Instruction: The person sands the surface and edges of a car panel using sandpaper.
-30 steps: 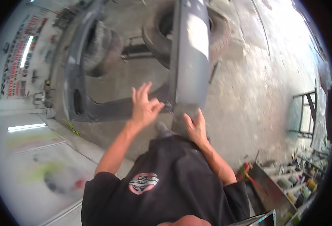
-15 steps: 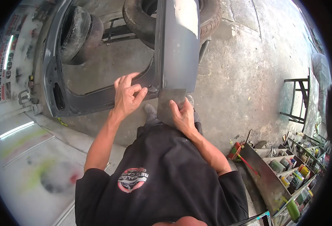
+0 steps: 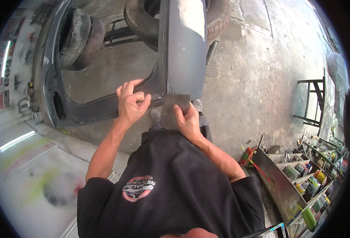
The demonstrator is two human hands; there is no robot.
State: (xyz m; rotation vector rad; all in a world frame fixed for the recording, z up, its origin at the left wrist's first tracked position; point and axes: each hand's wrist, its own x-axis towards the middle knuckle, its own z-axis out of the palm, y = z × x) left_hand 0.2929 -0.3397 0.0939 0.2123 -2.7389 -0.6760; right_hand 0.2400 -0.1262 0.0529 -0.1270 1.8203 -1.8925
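My right hand [image 3: 188,119] grips a dark grey sheet [image 3: 174,107], thumb on top and the other fingers mostly hidden beneath. The sheet lies at the near end of a grey car body panel [image 3: 186,59] with a whitish patch. My left hand [image 3: 132,102] is raised to the left of the sheet, fingers bent and apart, with nothing visible in it. It is over the near edge of the panel's dark grey frame [image 3: 93,112], whose large opening shows the floor.
Tyres [image 3: 75,39] lie left and others [image 3: 143,22] under the panel. A metal stand [image 3: 319,95] is on the right. A shelf unit of bottles [image 3: 278,184] and a red brush [image 3: 246,156] are lower right. A wall banner [image 3: 2,81] hangs left.
The view has shifted, so the panel and frame sit further left and higher. My left hand's fingers have curled more. The sheet stays in my right hand.
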